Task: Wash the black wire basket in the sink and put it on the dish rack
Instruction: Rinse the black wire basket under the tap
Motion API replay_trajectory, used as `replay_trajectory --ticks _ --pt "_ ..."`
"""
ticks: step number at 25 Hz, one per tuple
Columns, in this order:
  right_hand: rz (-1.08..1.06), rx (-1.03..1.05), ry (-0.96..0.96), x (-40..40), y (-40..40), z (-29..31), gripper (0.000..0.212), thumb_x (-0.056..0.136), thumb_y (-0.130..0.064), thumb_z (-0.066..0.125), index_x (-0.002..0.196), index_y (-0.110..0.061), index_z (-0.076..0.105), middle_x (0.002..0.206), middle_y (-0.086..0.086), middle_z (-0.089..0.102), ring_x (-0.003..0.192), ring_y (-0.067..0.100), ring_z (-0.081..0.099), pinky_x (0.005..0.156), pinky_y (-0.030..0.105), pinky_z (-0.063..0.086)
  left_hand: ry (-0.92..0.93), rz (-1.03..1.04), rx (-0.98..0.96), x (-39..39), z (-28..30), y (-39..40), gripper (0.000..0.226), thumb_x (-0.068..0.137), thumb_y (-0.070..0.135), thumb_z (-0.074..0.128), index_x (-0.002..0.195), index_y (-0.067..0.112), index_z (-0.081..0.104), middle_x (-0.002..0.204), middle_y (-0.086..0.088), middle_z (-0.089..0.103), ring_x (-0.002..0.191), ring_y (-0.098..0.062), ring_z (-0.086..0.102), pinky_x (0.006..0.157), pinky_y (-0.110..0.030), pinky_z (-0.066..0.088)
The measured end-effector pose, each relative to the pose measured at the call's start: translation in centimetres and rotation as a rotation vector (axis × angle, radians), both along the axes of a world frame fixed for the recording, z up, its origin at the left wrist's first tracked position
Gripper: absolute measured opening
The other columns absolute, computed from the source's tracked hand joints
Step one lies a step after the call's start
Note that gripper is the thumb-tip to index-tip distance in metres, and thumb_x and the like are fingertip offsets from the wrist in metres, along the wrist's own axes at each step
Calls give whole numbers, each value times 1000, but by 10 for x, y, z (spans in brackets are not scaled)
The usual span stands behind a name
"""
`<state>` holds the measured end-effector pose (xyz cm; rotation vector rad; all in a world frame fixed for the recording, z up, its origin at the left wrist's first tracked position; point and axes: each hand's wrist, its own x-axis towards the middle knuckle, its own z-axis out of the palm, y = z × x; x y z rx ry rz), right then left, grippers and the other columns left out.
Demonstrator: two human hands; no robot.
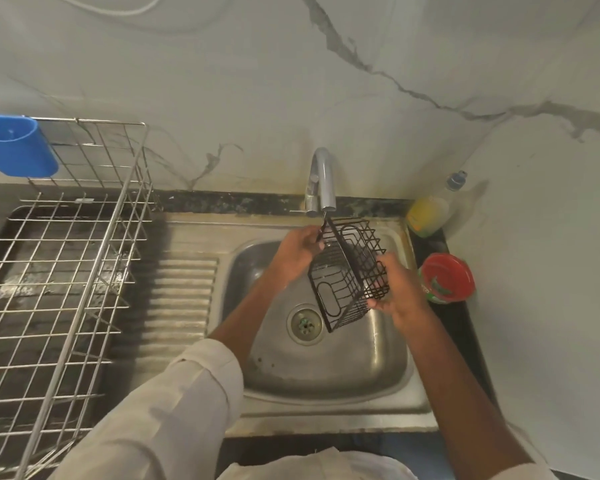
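The black wire basket is held tilted above the steel sink, right under the spout of the chrome tap. My left hand grips its upper far corner near the spout. My right hand holds its right side, fingers curled round the wires. No water stream can be made out. The wire dish rack stands on the counter to the left, past the ribbed drainboard.
A blue plastic holder hangs on the rack's back left. A yellow soap bottle and a red-lidded tub stand on the dark counter right of the sink. The marble wall rises close behind the tap.
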<state>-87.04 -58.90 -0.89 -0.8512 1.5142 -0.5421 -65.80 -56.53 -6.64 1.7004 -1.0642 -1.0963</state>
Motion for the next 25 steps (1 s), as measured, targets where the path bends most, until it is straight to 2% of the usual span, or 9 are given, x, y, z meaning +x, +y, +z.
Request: replay_trajectory --ticks 5,8,10,12,14,17,20,22,25 --pt "-3 -52 10 14 8 -1 28 84 -43 67 107 -27 70 105 -4 66 102 17 61 77 42 62 130 81 -3 5 -24 24 47 94 -3 69 126 30 72 129 0 75 126 -21 68 117 -53 49" --pt "128 -108 4 23 10 -4 35 76 -45 73 105 -27 74 101 0 76 99 20 68 71 37 56 135 138 -28 15 -24 38 38 88 21 78 119 43 73 129 -1 76 126 -23 70 114 -53 51" --pt "235 -145 24 30 6 -4 31 75 -45 76 98 -25 77 96 0 79 90 21 70 75 38 55 67 147 -72 22 -10 52 35 95 18 78 127 31 72 128 -3 76 120 -10 70 112 -41 52" --pt "325 -187 27 40 -1 1 45 67 -58 80 98 -26 79 97 -2 80 93 24 74 86 43 59 35 137 -137 28 3 65 36 102 -5 64 134 10 65 124 -1 72 108 12 67 102 -16 49" --pt "371 -229 -9 52 -6 7 56 66 -65 83 103 -24 78 98 -3 80 98 26 75 95 48 58 -102 152 -176 30 14 80 43 101 -14 57 135 12 61 120 18 65 106 27 58 97 -7 46" --pt "407 -260 -76 66 -13 14 48 80 -58 80 112 -22 75 102 -1 80 102 25 75 103 49 54 -169 286 -155 24 21 100 57 97 -10 56 133 34 59 119 36 60 107 23 57 96 -3 43" --pt "355 -264 -51 75 3 17 57 88 -48 77 136 -22 60 121 -8 66 113 15 62 103 38 48 -177 428 -151 -1 21 112 48 98 7 56 134 38 53 124 27 60 109 13 59 99 -20 50" --pt "237 -182 -74 77 19 6 53 89 -49 75 134 -24 61 124 -7 63 115 18 58 94 41 51 -217 513 -160 -18 16 117 64 92 0 55 147 32 45 146 13 51 119 -3 58 99 -36 52" --pt "184 -114 -207 81 28 -7 38 92 -43 74 122 -20 66 124 4 71 108 30 71 76 38 60 -226 522 -123 -29 3 120 87 87 -9 58 161 27 32 165 3 37 139 -14 50 108 -43 49"
